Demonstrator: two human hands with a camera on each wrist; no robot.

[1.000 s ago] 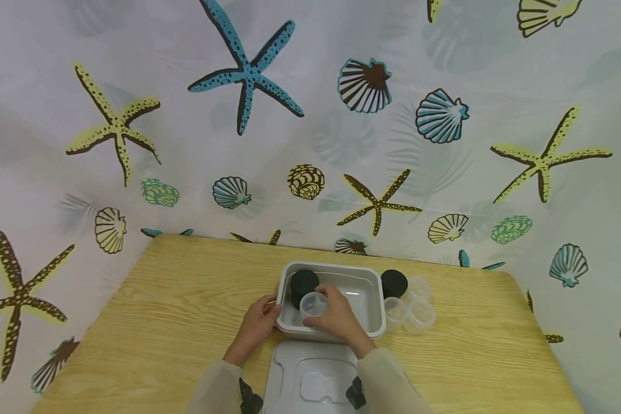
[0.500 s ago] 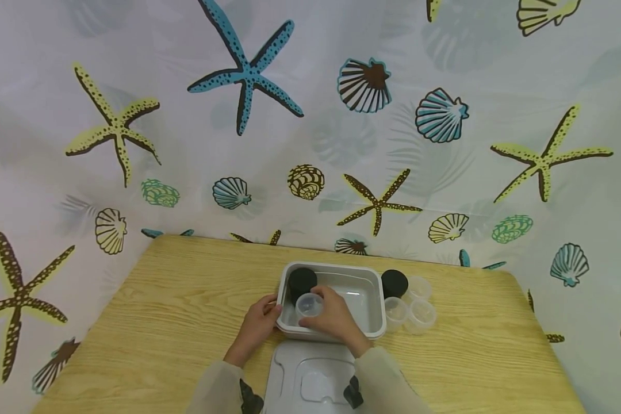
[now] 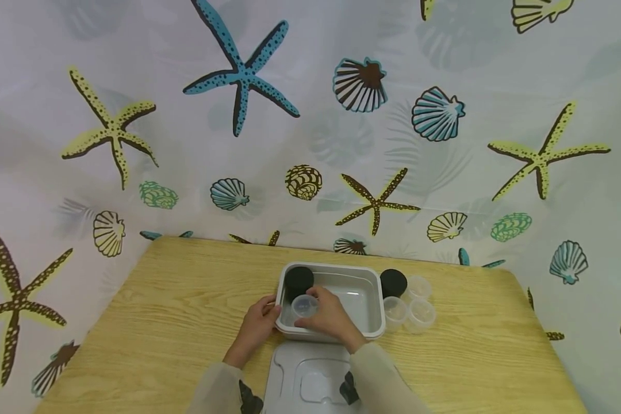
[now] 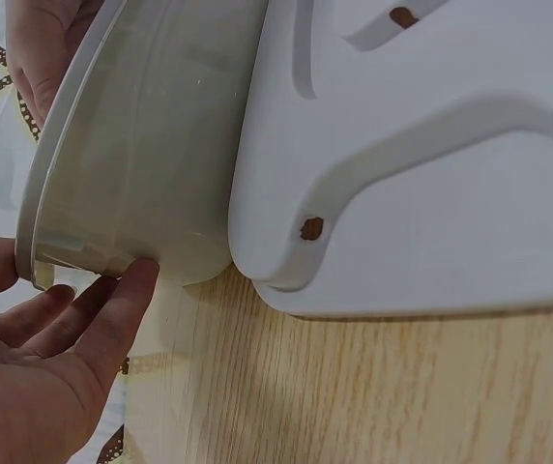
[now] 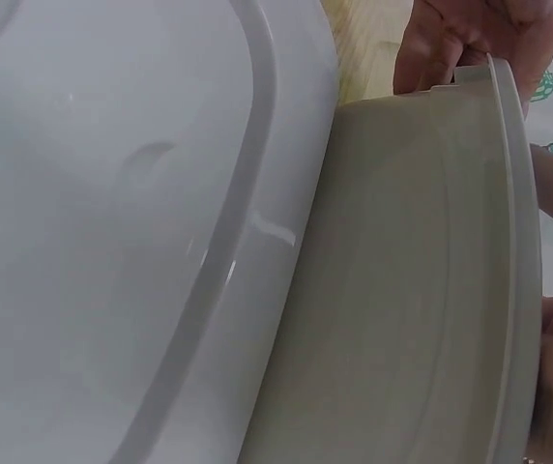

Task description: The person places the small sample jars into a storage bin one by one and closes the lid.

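Note:
A light grey plastic bin (image 3: 359, 299) stands on the wooden table. My left hand (image 3: 259, 323) grips its left end; in the left wrist view the thumb is at the rim and the fingers touch the outer wall (image 4: 151, 164). Inside the bin, my right hand (image 3: 331, 316) pinches a small clear plastic cup (image 3: 304, 306) between thumb and fingers, near the left wall. Behind that cup, in the back left corner, is a round black container (image 3: 298, 279). In the right wrist view the bin's wall (image 5: 402, 271) hides the cup and part of the right hand.
A light grey lid (image 3: 310, 376) lies in front of the bin. Right of the bin are another black round container (image 3: 394, 283) and several clear cups (image 3: 421, 313). A curtain (image 3: 310, 126) with starfish and shells hangs behind the table (image 3: 176, 322).
My right hand has carried the clear cup a little to the left inside the bin. The black container there has shifted slightly left too. My left hand stays on the bin's end.

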